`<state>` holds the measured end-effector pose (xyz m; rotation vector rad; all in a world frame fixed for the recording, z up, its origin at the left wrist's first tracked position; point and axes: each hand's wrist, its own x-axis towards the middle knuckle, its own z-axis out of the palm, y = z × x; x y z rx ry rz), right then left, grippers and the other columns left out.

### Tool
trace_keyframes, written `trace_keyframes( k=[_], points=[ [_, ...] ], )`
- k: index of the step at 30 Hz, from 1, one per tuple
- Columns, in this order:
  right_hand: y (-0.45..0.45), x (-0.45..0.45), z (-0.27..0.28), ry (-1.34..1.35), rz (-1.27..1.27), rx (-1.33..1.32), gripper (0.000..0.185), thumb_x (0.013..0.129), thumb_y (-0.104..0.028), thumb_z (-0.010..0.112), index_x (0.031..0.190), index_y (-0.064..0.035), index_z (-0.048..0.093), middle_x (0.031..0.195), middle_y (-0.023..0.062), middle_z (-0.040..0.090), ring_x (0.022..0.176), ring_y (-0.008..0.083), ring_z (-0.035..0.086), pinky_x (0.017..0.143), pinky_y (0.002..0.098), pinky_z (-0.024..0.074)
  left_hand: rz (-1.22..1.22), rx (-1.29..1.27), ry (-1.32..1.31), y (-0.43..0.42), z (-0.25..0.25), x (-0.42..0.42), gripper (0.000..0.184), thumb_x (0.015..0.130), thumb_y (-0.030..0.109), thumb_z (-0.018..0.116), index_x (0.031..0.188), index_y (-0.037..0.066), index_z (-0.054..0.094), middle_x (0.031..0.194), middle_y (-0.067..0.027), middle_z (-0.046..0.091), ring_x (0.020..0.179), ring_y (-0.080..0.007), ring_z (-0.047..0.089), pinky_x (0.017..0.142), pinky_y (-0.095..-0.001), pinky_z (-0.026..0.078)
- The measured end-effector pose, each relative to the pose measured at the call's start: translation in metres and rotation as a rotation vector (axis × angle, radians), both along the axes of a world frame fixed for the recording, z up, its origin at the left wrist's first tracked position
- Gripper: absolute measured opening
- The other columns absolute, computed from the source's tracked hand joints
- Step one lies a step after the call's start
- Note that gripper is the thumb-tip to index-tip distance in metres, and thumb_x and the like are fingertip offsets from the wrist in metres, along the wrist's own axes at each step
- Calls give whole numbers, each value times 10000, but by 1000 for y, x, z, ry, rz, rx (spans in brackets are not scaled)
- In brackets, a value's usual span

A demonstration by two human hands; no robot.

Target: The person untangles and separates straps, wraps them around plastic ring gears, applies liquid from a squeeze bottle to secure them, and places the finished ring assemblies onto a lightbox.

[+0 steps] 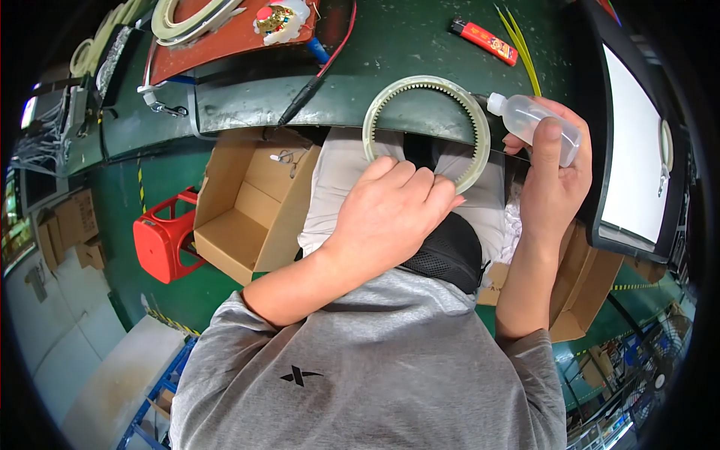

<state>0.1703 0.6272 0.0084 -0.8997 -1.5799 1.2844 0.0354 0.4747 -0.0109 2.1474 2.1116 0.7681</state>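
Observation:
My left hand [394, 210] is closed on the lower rim of a pale ring gear [373, 112], with small teeth along its inner edge. The ring stands over my lap at the bench's front edge. In my right hand [555, 165] is a translucent squeeze bottle [529, 120], gripped between thumb and fingers. It is tilted, its white nozzle pointing left to the ring's upper right side, and the tip looks close to the rim. Whether the tip touches the ring I cannot tell.
On the green bench [405, 45] lie a red lighter [487, 43], yellow tweezers [521, 49] and a black-handled tool [301, 99] on a red cord. A red-brown stand [225, 52] carries more rings. Cardboard boxes [240, 217] flank my legs; a red stool [161, 244] is at left.

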Motion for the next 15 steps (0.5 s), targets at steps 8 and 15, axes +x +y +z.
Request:
trace_keyframes(
  k=[8,15],
  points=[
    [10,3,0,351,96,-157,403,978,-104,750,1289,61,553,1163,189,711,904,254,744,835,373,612,2,-12,-7,1,1,1,255,859,277,803,852,114,607,749,-22,572,700,-215,574,706,-375,417],
    [29,-27,-5,115,177,166,515,823,-76,878,1262,-28,615,1197,84,684,1132,201,659,996,351,528,238,198,-576,-32,15,-19,181,1042,203,577,1001,35,630,793,-77,623,706,-175,574,660,-352,469]
  ],
)
